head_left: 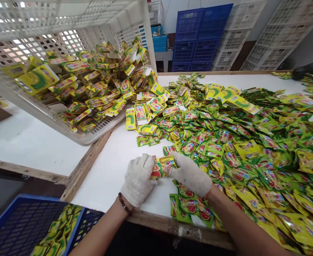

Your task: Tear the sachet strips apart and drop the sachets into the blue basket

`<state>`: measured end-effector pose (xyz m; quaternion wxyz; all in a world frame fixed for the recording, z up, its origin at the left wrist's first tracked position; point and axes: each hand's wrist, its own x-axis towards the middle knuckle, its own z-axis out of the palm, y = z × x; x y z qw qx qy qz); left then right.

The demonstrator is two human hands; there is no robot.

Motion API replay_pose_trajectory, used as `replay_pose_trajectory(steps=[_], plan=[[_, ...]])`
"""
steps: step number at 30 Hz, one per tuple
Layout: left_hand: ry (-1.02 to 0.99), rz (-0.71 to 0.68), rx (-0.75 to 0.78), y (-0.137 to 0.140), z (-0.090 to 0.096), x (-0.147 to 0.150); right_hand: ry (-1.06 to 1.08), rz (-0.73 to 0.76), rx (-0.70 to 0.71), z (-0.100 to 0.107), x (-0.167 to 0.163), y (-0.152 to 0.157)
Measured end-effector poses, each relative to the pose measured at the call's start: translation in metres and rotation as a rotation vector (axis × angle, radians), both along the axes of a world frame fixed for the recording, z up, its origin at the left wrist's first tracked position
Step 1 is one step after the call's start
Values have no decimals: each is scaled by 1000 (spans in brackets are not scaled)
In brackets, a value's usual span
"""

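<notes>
My left hand (pixel 139 177), in a white knitted glove with bare fingertips, is closed round a small printed candy box (pixel 157 170) with a red watermelon picture. At the box's right end, my right hand (pixel 190 173), gloved the same way, pinches a yellow candy packet (pixel 168 161). Packet and box meet between the hands; how far one sits inside the other is hidden by the fingers. Just below my right hand lie several green candy packets (pixel 190 205) at the table's front edge. A large heap of green and yellow packets (pixel 233 138) spreads to the right.
A tilted white plastic crate (pixel 91 138) spills small yellow boxes (pixel 100 89) onto the white table (pixel 103 185). A blue crate (pixel 20 202) holding yellow boxes stands low at left. Stacked blue crates (pixel 190 39) and white crates (pixel 274 33) stand behind the table.
</notes>
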<state>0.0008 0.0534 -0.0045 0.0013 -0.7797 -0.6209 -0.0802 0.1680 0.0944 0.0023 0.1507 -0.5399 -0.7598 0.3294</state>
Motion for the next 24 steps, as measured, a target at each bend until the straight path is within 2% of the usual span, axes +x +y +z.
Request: replay_pose_trajectory(steps=[5,10,13,15,18,20,22,24], plan=[[-5,-18,-20,-2,-3,2,36,-22,143,-9,-3,-3],[-17,19,-16,-1,-5,0,142,8,31,-7,1,2],[-7,6,3,-2,-5,0,146,-3,63,3,8,4],[-8,-20,24,-4,-6,1,184,37,-65,9,10,2],[-16,-58,54,-7,-7,3,377,189,-528,10,12,-4],[-21,-85,57,-8,-7,2,451,276,-727,8,14,-5],[-25,-90,53,-7,-7,1,454,289,-759,6,16,-5],[-22,-58,45,-6,-6,0,477,242,-721,8,16,-4]])
